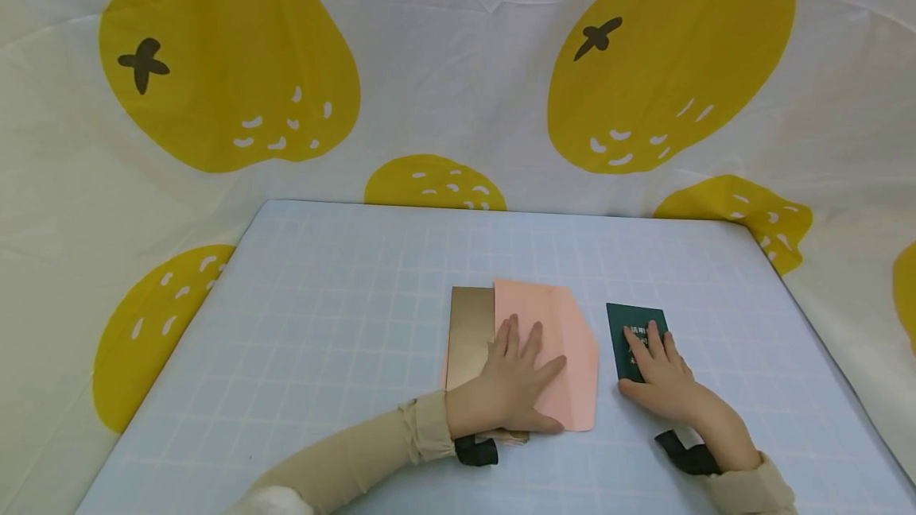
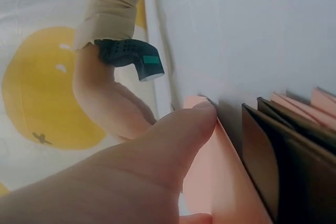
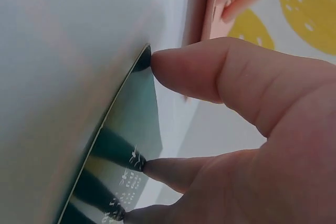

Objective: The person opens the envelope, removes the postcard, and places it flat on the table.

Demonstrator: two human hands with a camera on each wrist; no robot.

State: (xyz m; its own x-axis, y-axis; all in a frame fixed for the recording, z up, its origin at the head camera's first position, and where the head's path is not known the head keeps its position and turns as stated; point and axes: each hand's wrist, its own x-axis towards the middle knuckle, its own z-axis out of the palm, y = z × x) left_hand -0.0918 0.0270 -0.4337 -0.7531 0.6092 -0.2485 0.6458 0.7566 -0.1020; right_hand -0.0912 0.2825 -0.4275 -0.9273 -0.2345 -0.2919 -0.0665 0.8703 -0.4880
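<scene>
My left hand (image 1: 515,384) lies with its fingers spread across a pink envelope (image 1: 578,340). Beneath that envelope, a gold-brown one (image 1: 471,332) sticks out to the left. Seen edge-on in the left wrist view, several brown (image 2: 262,156) and pink layers lie in the stack, and the left thumb (image 2: 184,124) rests on the pink paper. To the right, my right hand (image 1: 661,384) touches a dark green card (image 1: 621,324) with white lettering. Its fingertips press on the face, and the thumb (image 3: 189,69) meets a corner in the right wrist view.
Both lie on a pale blue table top (image 1: 322,300) with a white grid pattern. Behind and beside it hangs a white cloth (image 1: 444,46) printed with large yellow fruit. Black camera straps (image 1: 687,455) sit at both wrists.
</scene>
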